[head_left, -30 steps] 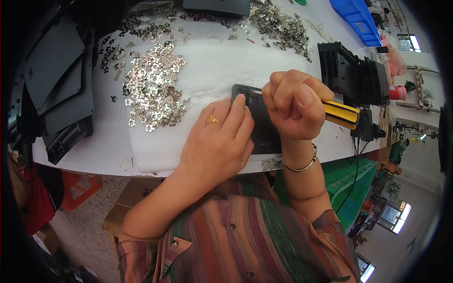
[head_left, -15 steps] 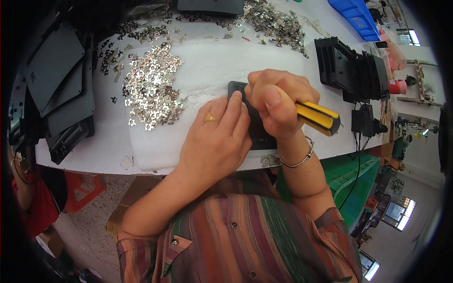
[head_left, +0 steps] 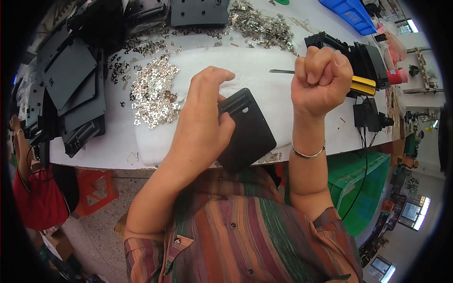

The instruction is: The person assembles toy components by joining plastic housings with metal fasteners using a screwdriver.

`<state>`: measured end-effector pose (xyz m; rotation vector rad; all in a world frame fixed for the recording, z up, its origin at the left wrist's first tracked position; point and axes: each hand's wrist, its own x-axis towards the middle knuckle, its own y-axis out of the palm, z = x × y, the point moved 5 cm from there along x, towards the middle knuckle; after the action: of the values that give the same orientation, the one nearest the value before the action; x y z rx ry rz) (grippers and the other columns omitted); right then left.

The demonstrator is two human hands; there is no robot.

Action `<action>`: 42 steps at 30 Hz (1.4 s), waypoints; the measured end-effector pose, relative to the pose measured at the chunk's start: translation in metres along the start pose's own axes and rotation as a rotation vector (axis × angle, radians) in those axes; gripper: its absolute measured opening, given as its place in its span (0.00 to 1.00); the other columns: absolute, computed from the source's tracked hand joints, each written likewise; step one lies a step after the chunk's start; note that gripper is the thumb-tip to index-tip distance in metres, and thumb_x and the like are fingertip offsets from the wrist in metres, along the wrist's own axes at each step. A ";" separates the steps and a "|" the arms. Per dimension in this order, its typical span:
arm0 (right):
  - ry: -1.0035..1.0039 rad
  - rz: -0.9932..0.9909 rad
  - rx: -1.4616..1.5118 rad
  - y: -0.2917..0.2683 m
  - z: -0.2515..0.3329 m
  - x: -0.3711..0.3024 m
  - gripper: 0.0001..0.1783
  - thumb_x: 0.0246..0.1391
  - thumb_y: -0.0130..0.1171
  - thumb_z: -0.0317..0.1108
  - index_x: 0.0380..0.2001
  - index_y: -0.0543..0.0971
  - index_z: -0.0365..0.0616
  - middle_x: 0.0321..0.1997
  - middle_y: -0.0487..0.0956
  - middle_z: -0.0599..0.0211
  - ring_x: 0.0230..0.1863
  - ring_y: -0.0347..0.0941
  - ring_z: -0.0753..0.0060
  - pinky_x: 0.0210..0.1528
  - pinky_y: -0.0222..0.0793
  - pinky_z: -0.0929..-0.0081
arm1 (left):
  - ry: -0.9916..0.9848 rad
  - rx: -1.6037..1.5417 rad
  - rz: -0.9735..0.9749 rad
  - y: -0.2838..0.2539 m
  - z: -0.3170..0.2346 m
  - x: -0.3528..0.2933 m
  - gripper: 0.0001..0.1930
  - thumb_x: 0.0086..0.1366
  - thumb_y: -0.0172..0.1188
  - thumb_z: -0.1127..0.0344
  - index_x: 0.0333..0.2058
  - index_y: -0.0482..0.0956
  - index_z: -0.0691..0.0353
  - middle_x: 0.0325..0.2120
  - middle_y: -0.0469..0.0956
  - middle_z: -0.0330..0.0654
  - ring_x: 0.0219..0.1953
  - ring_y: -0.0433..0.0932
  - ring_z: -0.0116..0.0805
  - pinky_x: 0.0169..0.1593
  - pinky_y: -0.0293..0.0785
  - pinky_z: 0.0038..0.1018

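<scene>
My left hand (head_left: 198, 115) grips the left edge of a black rectangular plastic panel (head_left: 250, 125). Its thumb lies on the panel's face, the index finger sticks out past it, and the other fingers are largely hidden behind. The panel sits at a slant near the table's front edge, with a small light cutout near its far end. To the right, my right hand (head_left: 321, 82) is closed in a fist around a screwdriver (head_left: 364, 86) with a yellow and black handle. Its metal blade points left, apart from the panel.
A pile of small silvery metal clips (head_left: 155, 94) lies left on a white foam sheet (head_left: 188, 59). More clips (head_left: 264, 28) are heaped at the back. Black panels (head_left: 71, 75) stack at left, black housings (head_left: 373, 63) at right. A blue crate (head_left: 349, 16) stands far right.
My right hand has moved right with the screwdriver, away from the panel. My left hand has gone from lying over the panel to gripping its edge, and the panel has turned aslant.
</scene>
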<state>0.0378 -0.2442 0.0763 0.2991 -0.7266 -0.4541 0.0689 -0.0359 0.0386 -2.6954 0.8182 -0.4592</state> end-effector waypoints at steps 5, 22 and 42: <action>-0.009 -0.122 -0.086 -0.024 0.020 0.009 0.25 0.67 0.45 0.37 0.14 0.54 0.51 0.15 0.56 0.74 0.18 0.45 0.81 0.16 0.42 0.81 | 0.223 0.418 0.410 0.006 -0.039 0.026 0.23 0.55 0.57 0.80 0.52 0.74 0.59 0.37 0.81 0.45 0.50 0.79 0.47 0.61 0.70 0.44; 0.171 0.897 -0.894 0.071 -0.050 -0.009 0.11 0.45 0.69 0.25 0.36 0.84 0.42 0.33 0.78 0.63 0.32 0.77 0.62 0.36 0.72 0.69 | 0.282 0.646 0.268 0.035 -0.001 -0.018 0.35 0.56 0.72 0.46 0.60 0.76 0.49 0.61 0.68 0.51 0.66 0.63 0.57 0.67 0.51 0.62; 0.441 0.975 -0.775 0.065 -0.043 0.010 0.08 0.62 0.66 0.33 0.37 0.82 0.38 0.32 0.75 0.72 0.32 0.69 0.79 0.37 0.67 0.79 | 0.357 0.390 0.093 0.019 0.010 -0.017 0.35 0.57 0.70 0.43 0.56 0.75 0.60 0.57 0.72 0.48 0.65 0.66 0.50 0.68 0.56 0.55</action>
<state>0.0931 -0.1884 0.0788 -0.6615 -0.1626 0.2803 0.0500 -0.0391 0.0195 -2.2372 0.8358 -0.9846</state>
